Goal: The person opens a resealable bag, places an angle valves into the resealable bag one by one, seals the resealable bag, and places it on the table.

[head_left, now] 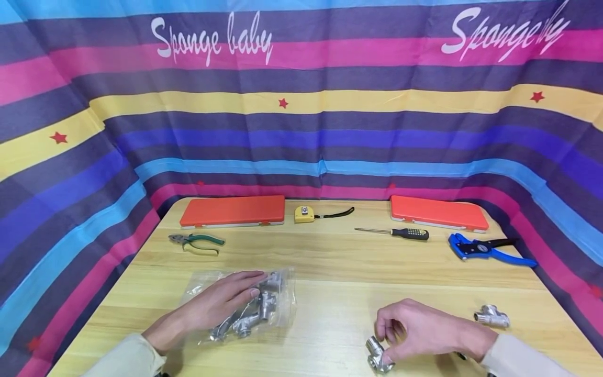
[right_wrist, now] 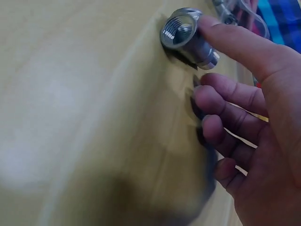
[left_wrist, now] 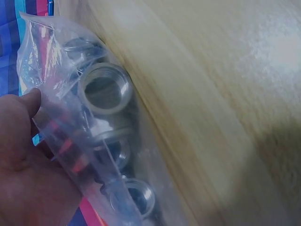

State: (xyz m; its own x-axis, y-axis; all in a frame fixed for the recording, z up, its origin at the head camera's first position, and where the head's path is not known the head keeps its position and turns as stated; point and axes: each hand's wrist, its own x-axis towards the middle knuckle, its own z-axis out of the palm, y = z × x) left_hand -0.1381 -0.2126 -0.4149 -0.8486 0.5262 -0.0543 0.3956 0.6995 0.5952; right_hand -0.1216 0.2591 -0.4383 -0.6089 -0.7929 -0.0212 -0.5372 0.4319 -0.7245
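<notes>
The left hand (head_left: 221, 303) lies flat, fingers straight, on a clear bag (head_left: 245, 306) of fittings at the near left of the bench (head_left: 330, 267). The right hand (head_left: 419, 330), fingers loosely curled, touches a tee (head_left: 378, 354) at the near edge; whether it grips it I cannot tell. A second tee (head_left: 491, 316) lies to its right.

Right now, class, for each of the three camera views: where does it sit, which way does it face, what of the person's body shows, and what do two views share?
Head: worn on the head, facing forward and down at the wooden table; shows both forearms, left hand and right hand.
Left wrist: at the left hand, facing the clear bag of fittings; the hand shows.
Right wrist: at the right hand, facing the threaded fitting; fingers show.
Shared: head and left wrist both show the bag.
</notes>
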